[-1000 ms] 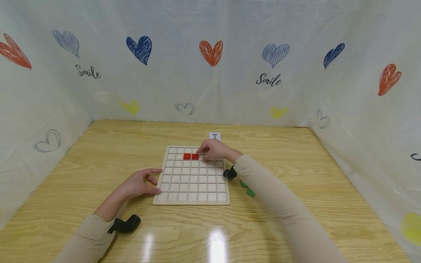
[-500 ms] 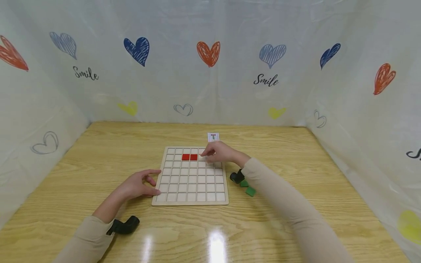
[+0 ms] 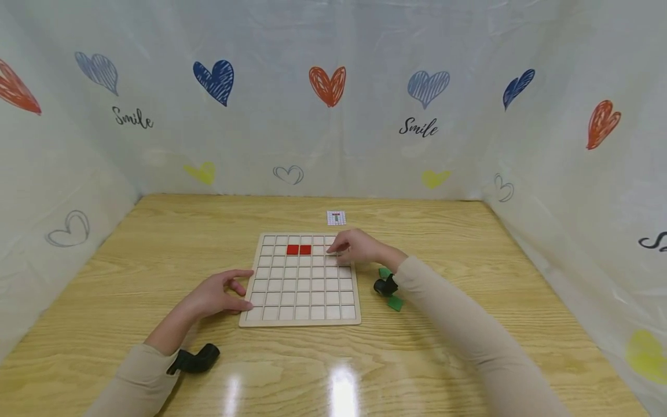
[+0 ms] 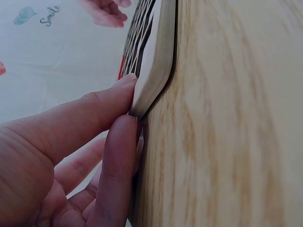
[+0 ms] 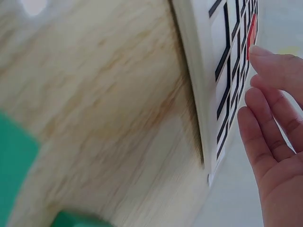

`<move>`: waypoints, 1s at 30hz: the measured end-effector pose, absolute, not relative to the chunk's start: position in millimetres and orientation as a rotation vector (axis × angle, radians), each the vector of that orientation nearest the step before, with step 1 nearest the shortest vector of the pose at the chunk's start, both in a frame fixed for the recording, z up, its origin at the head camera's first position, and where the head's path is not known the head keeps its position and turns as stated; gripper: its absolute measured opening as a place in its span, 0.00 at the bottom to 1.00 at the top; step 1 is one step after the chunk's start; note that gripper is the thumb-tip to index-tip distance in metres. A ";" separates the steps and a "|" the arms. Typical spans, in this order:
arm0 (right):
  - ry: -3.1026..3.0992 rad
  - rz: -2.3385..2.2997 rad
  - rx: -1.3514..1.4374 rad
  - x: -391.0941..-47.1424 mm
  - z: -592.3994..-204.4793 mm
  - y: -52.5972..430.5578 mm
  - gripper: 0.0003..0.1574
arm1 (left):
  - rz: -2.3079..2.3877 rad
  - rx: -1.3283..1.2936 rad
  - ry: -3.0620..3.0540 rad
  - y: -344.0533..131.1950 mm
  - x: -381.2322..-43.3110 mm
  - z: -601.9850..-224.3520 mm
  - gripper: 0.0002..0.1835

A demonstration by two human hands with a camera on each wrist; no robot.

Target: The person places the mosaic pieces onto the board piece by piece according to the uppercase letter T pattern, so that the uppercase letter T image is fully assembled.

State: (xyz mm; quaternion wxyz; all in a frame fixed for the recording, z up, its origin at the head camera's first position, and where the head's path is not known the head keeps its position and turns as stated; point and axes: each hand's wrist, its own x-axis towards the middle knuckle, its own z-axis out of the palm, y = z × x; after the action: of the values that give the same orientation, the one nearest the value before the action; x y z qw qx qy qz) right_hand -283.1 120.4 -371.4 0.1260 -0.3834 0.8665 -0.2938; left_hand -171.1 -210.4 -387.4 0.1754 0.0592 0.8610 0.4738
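Note:
A wooden grid board (image 3: 299,324) lies on the table, with two red square tiles (image 3: 299,249) side by side in its second row from the back. My left hand (image 3: 211,295) is at the board's left edge, thumb and forefinger spread apart along it; in the left wrist view the thumb tip (image 4: 127,79) touches the board's rim. Over the board's back right part is my right hand (image 3: 359,246), fingers loosely bent with nothing between them. In the right wrist view, its thumb tip (image 5: 258,51) overlaps the red tiles.
Green tiles (image 3: 395,303) lie right of the board, partly behind the black wrist camera (image 3: 385,285). A small printed card (image 3: 336,218) with a red and green T on a grid lies behind the board. White curtains with hearts (image 3: 327,87) surround the wooden table (image 3: 292,370).
My right hand has drawn back to the right, away from the red tiles, uncovering more cells and the whole card. The left hand stays at the board's edge. The view has shifted slightly.

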 end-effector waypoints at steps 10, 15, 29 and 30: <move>2.564 -0.856 -1.096 -276.4 -372.5 139.2 0.14 | 1.332 0.182 2.439 -209.5 -171.4 -387.3 0.42; 2.571 -0.879 -1.094 -274.4 -371.7 146.9 0.14 | 1.331 0.189 2.439 -210.0 -170.8 -386.1 0.42; 2.608 -0.866 -1.089 -267.8 -372.3 170.4 0.15 | 1.300 0.192 2.463 -209.4 -170.6 -385.5 0.42; 2.610 -0.869 -1.089 -267.2 -372.5 172.4 0.15 | 1.296 0.193 2.464 -209.5 -170.4 -385.4 0.42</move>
State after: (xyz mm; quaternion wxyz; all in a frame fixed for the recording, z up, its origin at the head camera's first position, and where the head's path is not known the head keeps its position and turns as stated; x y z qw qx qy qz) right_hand -267.2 172.4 -372.5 0.0914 -0.3666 0.8785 -0.2925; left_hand -170.4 -209.5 -385.4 0.1745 0.0680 0.8693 0.4573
